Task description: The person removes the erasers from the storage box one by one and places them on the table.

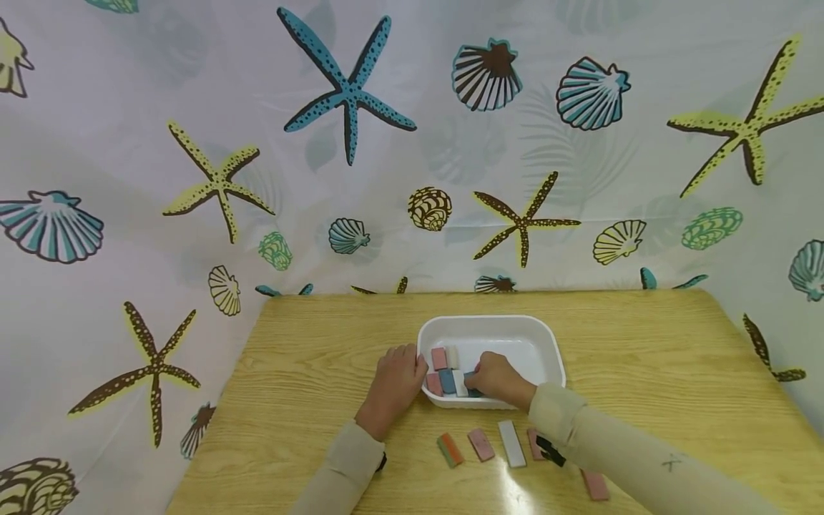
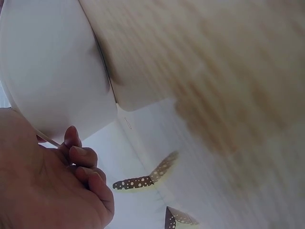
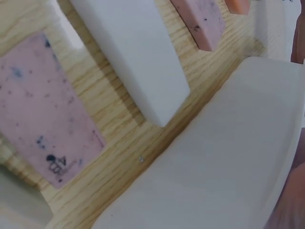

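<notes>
A white plastic tray (image 1: 528, 343) stands on the wooden table. My left hand (image 1: 394, 379) holds its left rim, and in the left wrist view the curled fingers (image 2: 83, 157) show against the outer wall. My right hand (image 1: 502, 380) reaches in over the front rim and pinches a blue eraser (image 1: 473, 384), partly hidden by the fingers. Left of it in the tray lie a white eraser (image 1: 460, 383), another blue eraser (image 1: 447, 381) and a pink eraser (image 1: 434, 384). Behind these are a second pink eraser (image 1: 439, 358) and a cream eraser (image 1: 453, 357).
In front of the tray lie an orange-and-green eraser (image 1: 450, 450), a speckled pink eraser (image 1: 481, 445), a long white eraser (image 1: 511, 443) and more pink erasers (image 1: 595, 485), partly under the right sleeve (image 1: 644, 450). A curtain (image 1: 386, 214) with starfish and shells surrounds the table.
</notes>
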Tool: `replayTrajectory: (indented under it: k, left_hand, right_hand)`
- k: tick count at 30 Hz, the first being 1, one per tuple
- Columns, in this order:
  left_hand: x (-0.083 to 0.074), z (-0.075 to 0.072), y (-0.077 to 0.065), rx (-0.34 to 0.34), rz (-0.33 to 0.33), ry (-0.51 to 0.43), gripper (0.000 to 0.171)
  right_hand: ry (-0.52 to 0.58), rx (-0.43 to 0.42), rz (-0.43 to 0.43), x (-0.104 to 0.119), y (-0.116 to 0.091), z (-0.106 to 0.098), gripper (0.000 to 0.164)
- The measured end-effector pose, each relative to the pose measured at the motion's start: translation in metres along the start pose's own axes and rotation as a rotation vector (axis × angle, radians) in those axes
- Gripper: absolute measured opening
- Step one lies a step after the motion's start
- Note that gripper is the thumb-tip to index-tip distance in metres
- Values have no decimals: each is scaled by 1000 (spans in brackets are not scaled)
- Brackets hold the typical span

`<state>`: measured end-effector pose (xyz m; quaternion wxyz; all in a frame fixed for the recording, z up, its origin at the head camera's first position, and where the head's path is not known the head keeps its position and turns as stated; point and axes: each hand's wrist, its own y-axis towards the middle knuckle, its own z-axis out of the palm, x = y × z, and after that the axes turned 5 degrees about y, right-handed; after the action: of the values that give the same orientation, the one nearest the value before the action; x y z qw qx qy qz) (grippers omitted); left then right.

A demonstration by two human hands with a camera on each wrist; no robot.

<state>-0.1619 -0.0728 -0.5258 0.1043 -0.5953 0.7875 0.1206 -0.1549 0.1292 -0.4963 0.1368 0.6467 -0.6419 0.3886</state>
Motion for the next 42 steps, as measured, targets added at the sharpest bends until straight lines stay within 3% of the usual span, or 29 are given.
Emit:
replayTrajectory:
  k: [8,14,26,35,42]
  left_hand:
    - [-2,-1,0,-3,3,-5,24]
    - [-3,-2,0,-5,0,2,24]
    - [-2,-2,0,-17,-3,6,24]
    - [0,1,1,-22,-8,2,24]
    - [-2,0,0,-31,2,-3,23]
  right_hand:
    - [-32,23,-9,-6,0,-4,28]
    - [28,8,1,-16,-1,-16,22]
    - [391,98,84,-14,-19,-52,24]
    - [663,270,-3,-23,-38,-85,39]
    - [770,357,13,-32,-62,-103,37]
